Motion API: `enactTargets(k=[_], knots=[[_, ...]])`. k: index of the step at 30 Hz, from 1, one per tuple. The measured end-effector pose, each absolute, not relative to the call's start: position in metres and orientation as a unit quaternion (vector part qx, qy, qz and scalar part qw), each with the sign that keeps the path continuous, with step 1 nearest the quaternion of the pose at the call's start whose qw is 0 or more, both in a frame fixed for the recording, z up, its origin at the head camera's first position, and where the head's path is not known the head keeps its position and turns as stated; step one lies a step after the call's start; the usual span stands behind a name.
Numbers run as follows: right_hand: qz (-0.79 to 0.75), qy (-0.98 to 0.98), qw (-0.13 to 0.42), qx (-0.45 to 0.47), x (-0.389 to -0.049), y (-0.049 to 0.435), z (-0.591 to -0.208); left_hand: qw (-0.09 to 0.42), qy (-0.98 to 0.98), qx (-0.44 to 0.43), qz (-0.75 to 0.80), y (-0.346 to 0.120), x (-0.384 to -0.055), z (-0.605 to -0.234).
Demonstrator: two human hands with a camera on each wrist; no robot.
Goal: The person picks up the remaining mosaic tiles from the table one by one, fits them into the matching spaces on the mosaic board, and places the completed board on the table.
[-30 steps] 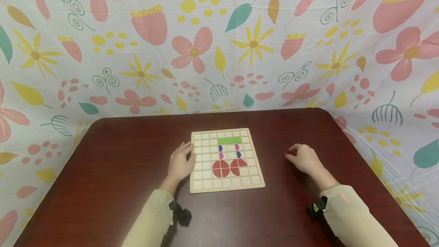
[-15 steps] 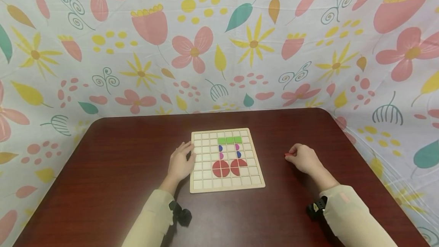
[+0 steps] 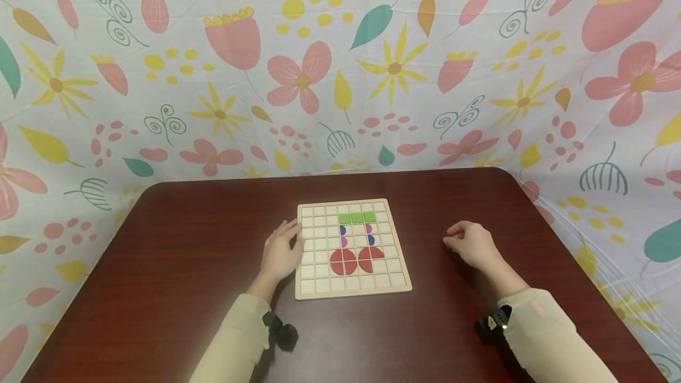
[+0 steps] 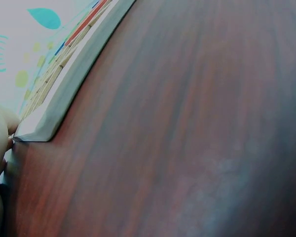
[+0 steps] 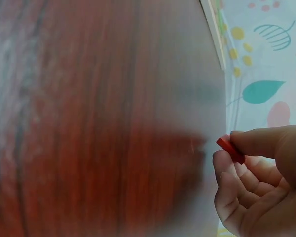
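My right hand (image 3: 472, 243) is over the table to the right of the board and pinches a small red piece (image 5: 230, 149) between thumb and fingertips. In the head view the fingers mostly cover that piece. My left hand (image 3: 280, 253) rests by the left edge of a pale wooden grid board (image 3: 314, 294), fingertips at its rim and fingers relaxed. Set in the board are a row of green squares (image 3: 357, 217), small blue and pink half-round pieces (image 3: 371, 240), a full red circle (image 3: 343, 262) and a red circle lacking its lower right quarter (image 3: 367, 259).
The dark red-brown table (image 3: 186, 265) has rounded far corners. A floral cloth (image 3: 340, 64) hangs behind it and along its sides. A black wrist camera (image 3: 282, 331) is strapped at the left sleeve, and another black camera (image 3: 492, 325) at the right.
The right fingers have turned the red piece slightly, so less of it shows in the head view. The left hand and the board have stayed in place.
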State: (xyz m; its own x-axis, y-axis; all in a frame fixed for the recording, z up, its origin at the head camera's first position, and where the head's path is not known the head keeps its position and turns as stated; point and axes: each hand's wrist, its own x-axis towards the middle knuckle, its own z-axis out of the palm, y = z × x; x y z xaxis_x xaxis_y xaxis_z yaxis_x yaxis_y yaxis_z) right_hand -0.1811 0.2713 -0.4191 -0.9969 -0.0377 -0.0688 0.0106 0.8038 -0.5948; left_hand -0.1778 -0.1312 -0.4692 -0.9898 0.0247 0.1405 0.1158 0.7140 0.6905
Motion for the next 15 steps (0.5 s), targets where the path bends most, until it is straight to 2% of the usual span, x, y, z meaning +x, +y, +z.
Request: enactTargets(k=[15], knots=[[-0.413,0.908,0.062,0.025,-0.1796,0.2654,-0.4203,0.056,-0.925,-0.037,-0.374,-0.1314,-0.1767,-0.4690]])
